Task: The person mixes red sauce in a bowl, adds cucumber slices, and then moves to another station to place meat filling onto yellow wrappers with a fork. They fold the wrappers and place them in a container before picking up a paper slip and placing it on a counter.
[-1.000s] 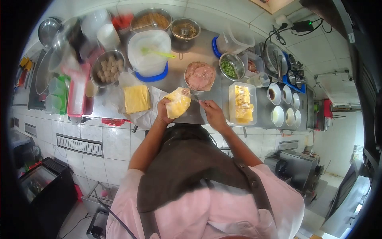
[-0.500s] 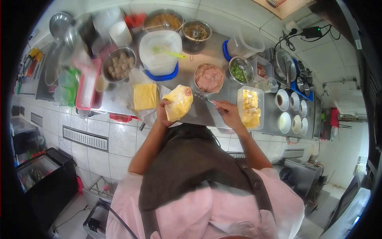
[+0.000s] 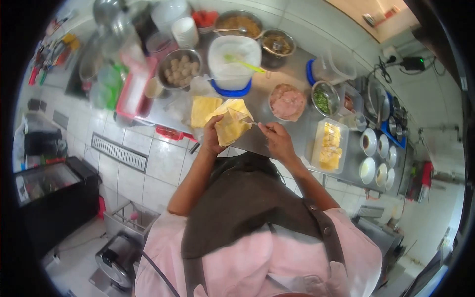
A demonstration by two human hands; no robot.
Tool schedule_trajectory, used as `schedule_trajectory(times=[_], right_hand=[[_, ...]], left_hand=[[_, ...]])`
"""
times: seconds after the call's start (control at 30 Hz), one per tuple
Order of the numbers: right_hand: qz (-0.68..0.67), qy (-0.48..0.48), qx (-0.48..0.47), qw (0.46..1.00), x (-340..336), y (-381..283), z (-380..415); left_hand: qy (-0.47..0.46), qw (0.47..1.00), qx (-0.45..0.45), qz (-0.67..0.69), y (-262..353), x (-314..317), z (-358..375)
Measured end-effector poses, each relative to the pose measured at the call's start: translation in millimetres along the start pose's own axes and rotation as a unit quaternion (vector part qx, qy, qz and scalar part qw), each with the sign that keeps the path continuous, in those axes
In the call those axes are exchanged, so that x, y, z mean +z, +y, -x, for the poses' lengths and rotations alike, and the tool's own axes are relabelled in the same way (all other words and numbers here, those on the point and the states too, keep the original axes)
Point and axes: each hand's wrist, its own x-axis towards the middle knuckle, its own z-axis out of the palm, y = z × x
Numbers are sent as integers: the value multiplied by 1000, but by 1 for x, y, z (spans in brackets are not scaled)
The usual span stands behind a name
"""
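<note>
My left hand (image 3: 213, 136) is closed on a yellow wonton wrapper (image 3: 231, 129), which hangs partly folded over the fingers. In my right hand (image 3: 279, 141) is a small metal fork (image 3: 251, 121), its tip touching the wrapper. A stack of yellow wrappers (image 3: 204, 109) lies on paper just behind my left hand. Beyond my right hand stands a bowl of pink minced meat (image 3: 288, 102). Folded yellow dumplings (image 3: 330, 141) lie in a clear plastic container (image 3: 316, 161) to the right.
A bowl of meatballs (image 3: 180, 69), a white tub (image 3: 233, 69) with a green-handled utensil, and a bowl of chopped green onion (image 3: 321, 101) stand along the steel counter (image 3: 257, 141). Small sauce bowls (image 3: 367, 171) sit at right, a pink tray (image 3: 131, 96) at left.
The wrapper, open wide before, is now folded over on itself in my left hand. My right hand has brought the fork in against it. The whole view has shifted and tilted.
</note>
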Motion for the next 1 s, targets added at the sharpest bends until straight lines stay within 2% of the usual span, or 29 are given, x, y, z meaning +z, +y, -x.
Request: schedule_trajectory(times=[0.07,0.13,0.17,0.23,0.33,0.4,0.47,0.53,0.6,0.67,0.73,0.8,0.83,0.87,0.9,0.93,0.97,1.0], right_hand=[[33,-14,-25,999,14,0,-5],[33,-19,-55,998,26,-1,-11],[39,-16,-77,996,30,-4,-15],[37,-19,-101,994,38,-10,-25],[35,-32,-141,989,46,-15,-35],[36,-45,-159,986,49,-10,-37],[-78,-102,-20,991,59,4,-37],[-85,-125,7,989,78,21,-49],[-90,-142,42,985,94,28,-64],[86,-85,-86,989,113,24,-79],[-29,-89,-49,994,104,-15,-97],[-32,-97,-60,993,114,-20,-90],[14,-86,-117,989,113,-20,-84],[50,-73,-98,991,113,-19,-76],[87,-60,-75,992,109,-15,-66],[93,12,-69,993,99,-18,-57],[94,80,-73,990,87,-22,-46],[114,102,-48,987,72,-15,-32]], left_hand=[[11,1000,22,-7,5,-5,8],[86,989,71,-101,8,-8,15],[89,988,79,-97,9,-11,17],[160,952,168,-197,13,-16,22],[181,941,213,-191,27,-10,42],[194,932,241,-190,39,-31,49],[205,922,266,-190,54,-47,60],[226,922,253,-187,66,-54,74],[194,933,246,-180,69,-55,77],[166,949,197,-180,69,-43,80],[137,962,169,-162,61,-48,71],[117,982,105,-107,49,-67,60],[111,989,50,-80,45,-77,47],[116,987,39,-108,35,-63,43],[69,992,41,-93,25,-58,35],[26,998,23,-53,15,-54,25],[23,999,4,-32,5,-34,26],[66,997,-3,-45,-5,-25,16]])
